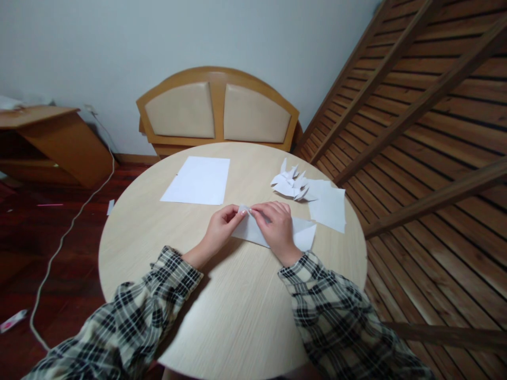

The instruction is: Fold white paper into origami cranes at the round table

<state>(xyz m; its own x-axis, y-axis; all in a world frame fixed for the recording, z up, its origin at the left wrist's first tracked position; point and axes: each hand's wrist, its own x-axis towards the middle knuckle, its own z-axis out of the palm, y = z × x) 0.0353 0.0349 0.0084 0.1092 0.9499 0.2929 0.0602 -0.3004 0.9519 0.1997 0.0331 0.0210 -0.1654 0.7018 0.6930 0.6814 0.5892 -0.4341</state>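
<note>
White paper, folded into a long band: one piece, in work, lying on the near half of the round wood-grain table (233, 301), slantwise between and beneath our hands. Of this folded white paper (304, 234), the left end is raised slightly at our fingertips; the other end reaches out past the right wrist. Left hand (219, 227): one, thumb and forefinger pinching the paper at its left end. Right hand (277, 227): one, thumb and forefinger pinching the same end just beside, the remaining fingers curled over the band. Stock, beyond the left hand: blank white sheet (198, 182), flat. Stock, beyond the right hand: cluster of pointed folded-paper pieces (291, 186), overlapping a second white sheet (330, 208). Notes on handling, in our judgement: the step in hand is a small fold at the paper's end, and the thumbs should work close together so the layers do not slip; we would match the edges before pressing, bear down from the middle outward, and let the table back the crease. Exact fold lines under our fingertips: too small to tell.
</note>
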